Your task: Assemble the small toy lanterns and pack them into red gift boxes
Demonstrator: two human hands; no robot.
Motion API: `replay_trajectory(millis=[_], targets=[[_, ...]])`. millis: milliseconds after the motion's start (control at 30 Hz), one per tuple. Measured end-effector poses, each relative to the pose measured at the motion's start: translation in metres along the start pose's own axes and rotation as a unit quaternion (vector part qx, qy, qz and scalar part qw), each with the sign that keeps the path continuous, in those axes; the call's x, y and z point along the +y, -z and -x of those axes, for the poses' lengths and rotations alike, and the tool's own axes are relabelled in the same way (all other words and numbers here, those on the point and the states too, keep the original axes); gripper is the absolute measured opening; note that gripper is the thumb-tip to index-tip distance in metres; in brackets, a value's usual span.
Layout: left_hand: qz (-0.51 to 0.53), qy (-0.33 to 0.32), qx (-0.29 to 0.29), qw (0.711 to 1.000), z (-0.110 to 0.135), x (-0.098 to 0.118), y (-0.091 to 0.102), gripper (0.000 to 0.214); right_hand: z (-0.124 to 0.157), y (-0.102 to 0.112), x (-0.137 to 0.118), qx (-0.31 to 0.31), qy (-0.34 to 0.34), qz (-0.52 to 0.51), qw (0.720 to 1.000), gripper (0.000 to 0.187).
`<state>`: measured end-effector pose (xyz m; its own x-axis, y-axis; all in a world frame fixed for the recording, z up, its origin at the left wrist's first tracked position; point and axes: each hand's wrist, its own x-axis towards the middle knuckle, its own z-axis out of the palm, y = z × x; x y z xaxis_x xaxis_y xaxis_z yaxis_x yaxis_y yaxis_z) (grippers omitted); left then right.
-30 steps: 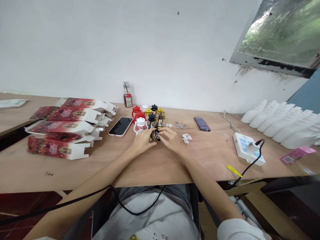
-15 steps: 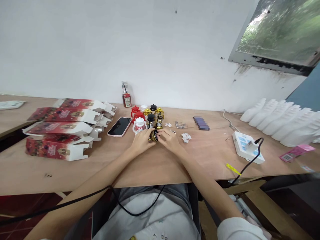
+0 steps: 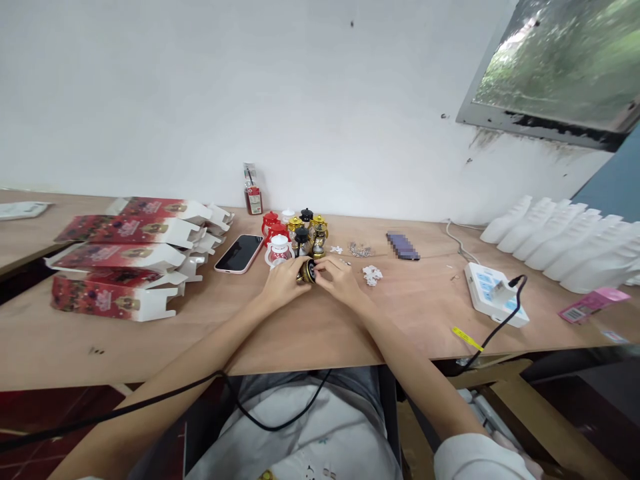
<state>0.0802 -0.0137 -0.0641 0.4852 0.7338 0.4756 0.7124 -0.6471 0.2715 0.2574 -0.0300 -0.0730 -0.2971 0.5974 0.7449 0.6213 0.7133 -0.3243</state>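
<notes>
Over the table (image 3: 300, 340), well in from its front edge, left hand (image 3: 283, 283) clamps a lantern (image 3: 305, 272) sideways, base (image 3: 311, 271) facing the right hand (image 3: 341, 280), pinched onto it.

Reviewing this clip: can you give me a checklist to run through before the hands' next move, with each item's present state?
1. Left hand holds the gold-and-black lantern: ok.
2. Lantern's dark round end faces the right hand: ok.
3. Small part pinched in the right fingers: cannot tell; the fingertips hide it.
4. Other lanterns upright, beyond the hands: ok.
5. White lantern apart from the left hand: cannot tell; they overlap in this view.
6. Small metal pieces sorted into a container: not ok; they lie loose on the table.
</notes>
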Motion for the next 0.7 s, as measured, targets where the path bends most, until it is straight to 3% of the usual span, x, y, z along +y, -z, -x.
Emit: replay_trajectory(millis=[267, 400, 467, 600, 700], targets=[[0.027, 0.009, -0.007, 1.000, 0.000, 0.003, 0.005, 0.049, -0.004, 0.005, -0.011, 0.030, -0.034, -0.061, 0.997, 0.013], [0.044, 0.025, 0.005, 0.999, -0.001, 0.002, 0.003, 0.052, -0.005, 0.003, -0.010, 0.048, -0.102, -0.131, 0.985, 0.011], [0.057, 0.032, 0.012, 0.998, -0.002, 0.001, 0.002, 0.053, -0.005, 0.000, -0.007, 0.073, -0.159, -0.200, 0.964, 0.013], [0.059, 0.038, 0.013, 0.997, -0.002, 0.000, 0.001, 0.054, -0.007, -0.008, 0.003, 0.113, -0.283, -0.329, 0.894, 0.014], [0.047, 0.040, 0.010, 0.998, -0.002, 0.000, 0.001, 0.054, -0.008, -0.009, 0.008, 0.068, -0.402, -0.378, 0.831, 0.010]])
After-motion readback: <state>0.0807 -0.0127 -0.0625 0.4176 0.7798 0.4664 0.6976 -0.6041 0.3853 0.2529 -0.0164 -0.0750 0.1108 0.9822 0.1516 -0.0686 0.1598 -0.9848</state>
